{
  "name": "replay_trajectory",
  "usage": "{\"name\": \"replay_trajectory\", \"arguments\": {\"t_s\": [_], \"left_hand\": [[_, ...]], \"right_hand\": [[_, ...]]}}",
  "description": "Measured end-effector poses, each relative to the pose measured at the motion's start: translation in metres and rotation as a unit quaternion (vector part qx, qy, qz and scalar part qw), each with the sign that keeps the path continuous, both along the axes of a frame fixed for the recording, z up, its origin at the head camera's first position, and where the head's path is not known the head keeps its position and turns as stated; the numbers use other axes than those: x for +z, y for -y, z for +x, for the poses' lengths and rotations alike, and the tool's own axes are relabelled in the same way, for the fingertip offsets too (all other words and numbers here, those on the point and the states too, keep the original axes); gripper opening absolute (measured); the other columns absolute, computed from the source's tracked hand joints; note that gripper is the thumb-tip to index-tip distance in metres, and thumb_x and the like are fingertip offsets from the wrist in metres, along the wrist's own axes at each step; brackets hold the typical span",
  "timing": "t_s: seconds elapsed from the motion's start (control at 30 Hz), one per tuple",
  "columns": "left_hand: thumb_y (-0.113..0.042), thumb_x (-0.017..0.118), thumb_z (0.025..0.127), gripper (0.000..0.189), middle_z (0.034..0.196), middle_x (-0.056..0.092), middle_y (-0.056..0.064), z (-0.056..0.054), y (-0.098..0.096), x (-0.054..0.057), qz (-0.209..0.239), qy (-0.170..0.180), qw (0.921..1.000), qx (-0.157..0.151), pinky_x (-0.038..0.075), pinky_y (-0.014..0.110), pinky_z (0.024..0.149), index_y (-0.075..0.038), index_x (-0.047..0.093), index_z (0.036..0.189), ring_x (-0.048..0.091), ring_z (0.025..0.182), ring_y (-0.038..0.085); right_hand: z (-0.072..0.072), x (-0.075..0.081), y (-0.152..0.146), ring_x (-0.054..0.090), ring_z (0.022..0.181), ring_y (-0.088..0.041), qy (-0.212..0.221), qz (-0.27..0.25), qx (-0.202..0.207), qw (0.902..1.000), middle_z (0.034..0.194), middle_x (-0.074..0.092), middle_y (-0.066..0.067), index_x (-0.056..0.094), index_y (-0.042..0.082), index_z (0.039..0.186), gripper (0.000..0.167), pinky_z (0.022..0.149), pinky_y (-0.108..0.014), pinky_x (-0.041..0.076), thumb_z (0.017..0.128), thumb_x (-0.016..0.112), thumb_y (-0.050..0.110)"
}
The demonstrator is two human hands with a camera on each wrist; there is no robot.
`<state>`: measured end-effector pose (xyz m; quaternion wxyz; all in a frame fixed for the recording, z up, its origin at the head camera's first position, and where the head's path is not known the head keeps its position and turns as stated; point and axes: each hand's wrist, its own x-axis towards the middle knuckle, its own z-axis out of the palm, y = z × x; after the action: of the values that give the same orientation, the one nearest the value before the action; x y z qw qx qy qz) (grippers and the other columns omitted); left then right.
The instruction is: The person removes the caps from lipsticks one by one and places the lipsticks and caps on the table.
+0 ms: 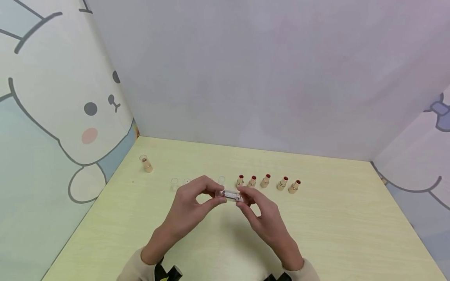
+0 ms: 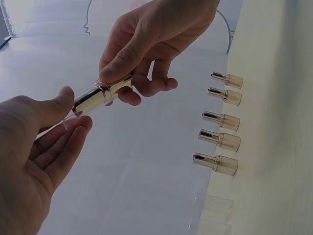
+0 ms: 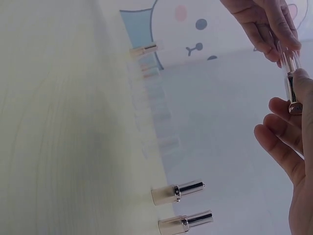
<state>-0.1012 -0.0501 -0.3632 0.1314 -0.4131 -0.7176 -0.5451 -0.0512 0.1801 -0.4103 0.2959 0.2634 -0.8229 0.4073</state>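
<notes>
In front of me, above the table, my two hands hold a lipstick (image 1: 231,195) lying nearly sideways between them. My left hand (image 1: 188,201) pinches its clear cap (image 3: 286,55) between thumb and fingers. The gold base at the other end (image 2: 120,85) is pinched by my right hand (image 1: 263,214). The shiny inner tube (image 2: 89,101) shows between the hands, at least partly inside the clear cap. How far the cap reaches along it I cannot tell.
Several uncapped lipsticks (image 1: 265,181) with red tips stand in a row behind my right hand. Clear caps (image 1: 221,180) stand behind my left hand, partly hidden by it. One lipstick with a clear cap (image 1: 146,165) stands at the table's far left. A pale wall (image 1: 246,78) rises behind.
</notes>
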Motion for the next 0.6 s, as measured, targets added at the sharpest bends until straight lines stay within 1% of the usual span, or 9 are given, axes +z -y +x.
{"name": "replay_trajectory", "arguments": {"t_s": [0.1, 0.23, 0.37, 0.5, 0.6], "left_hand": [[-0.005, 0.087, 0.083, 0.027, 0.092, 0.075, -0.003, -0.0007, 0.0005, 0.0001, -0.002, -0.016, 0.9998, 0.008, 0.059, 0.020, 0.072, -0.012, 0.073, 0.105, 0.069, 0.080, 0.007], [-0.004, 0.087, 0.082, 0.028, 0.091, 0.075, -0.002, -0.0008, 0.0014, 0.0006, -0.005, -0.021, 0.9997, 0.011, 0.059, 0.019, 0.071, -0.011, 0.073, 0.105, 0.070, 0.079, 0.007], [-0.005, 0.087, 0.083, 0.027, 0.092, 0.076, -0.001, -0.0009, 0.0024, 0.0009, -0.006, -0.017, 0.9998, 0.012, 0.059, 0.020, 0.070, -0.011, 0.073, 0.105, 0.070, 0.079, 0.007], [-0.005, 0.086, 0.083, 0.026, 0.094, 0.076, -0.001, -0.0009, 0.0026, 0.0008, -0.004, -0.009, 0.9999, 0.009, 0.059, 0.020, 0.071, -0.012, 0.073, 0.105, 0.070, 0.081, 0.007], [-0.005, 0.086, 0.083, 0.026, 0.094, 0.076, 0.000, -0.0007, 0.0026, 0.0009, -0.001, -0.008, 0.9999, 0.008, 0.059, 0.021, 0.073, -0.012, 0.073, 0.105, 0.071, 0.082, 0.008]], "right_hand": [[0.0000, 0.0005, 0.0008, 0.066, 0.084, -0.008, -0.003, -0.001, -0.003, 1.0000, 0.099, 0.071, 0.000, 0.065, 0.001, 0.131, 0.036, 0.080, -0.013, 0.056, 0.099, 0.073, 0.014], [0.0001, 0.0006, 0.0019, 0.066, 0.084, -0.008, -0.005, -0.006, -0.001, 1.0000, 0.101, 0.072, -0.001, 0.065, 0.001, 0.128, 0.032, 0.081, -0.013, 0.056, 0.103, 0.067, 0.021], [0.0003, 0.0005, 0.0029, 0.066, 0.086, -0.009, -0.002, -0.014, 0.005, 0.9999, 0.107, 0.073, -0.003, 0.066, 0.003, 0.126, 0.028, 0.083, -0.013, 0.055, 0.101, 0.070, 0.015], [0.0012, 0.0010, 0.0042, 0.066, 0.087, -0.008, 0.008, -0.026, 0.008, 0.9996, 0.109, 0.073, -0.004, 0.067, 0.004, 0.126, 0.031, 0.084, -0.012, 0.055, 0.096, 0.074, 0.006], [0.0012, 0.0012, 0.0051, 0.065, 0.086, -0.008, 0.002, -0.036, 0.010, 0.9993, 0.109, 0.073, -0.006, 0.067, 0.004, 0.125, 0.034, 0.082, -0.012, 0.055, 0.093, 0.076, 0.001]]}}
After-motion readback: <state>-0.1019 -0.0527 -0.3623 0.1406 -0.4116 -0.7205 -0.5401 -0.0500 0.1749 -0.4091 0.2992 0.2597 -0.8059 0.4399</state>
